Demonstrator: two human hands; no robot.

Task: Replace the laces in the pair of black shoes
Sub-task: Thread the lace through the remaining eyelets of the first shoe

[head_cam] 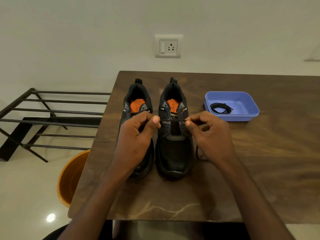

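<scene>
Two black shoes, left shoe (138,108) and right shoe (174,144), side by side on brown surface (259,161), toes toward the person. Left hand (136,135) and right hand (209,134) each pinch a lace (171,120), stretched taut between them above right shoe's eyelets. Spare lace (220,108) coiled in blue tray (242,118), right of the shoes. Rack (52,118), orange bucket (69,179) on floor left

Both arms reach forward, the left hand (138,132) and right hand (209,134) each pinching with thumb and curled fingers.
</scene>
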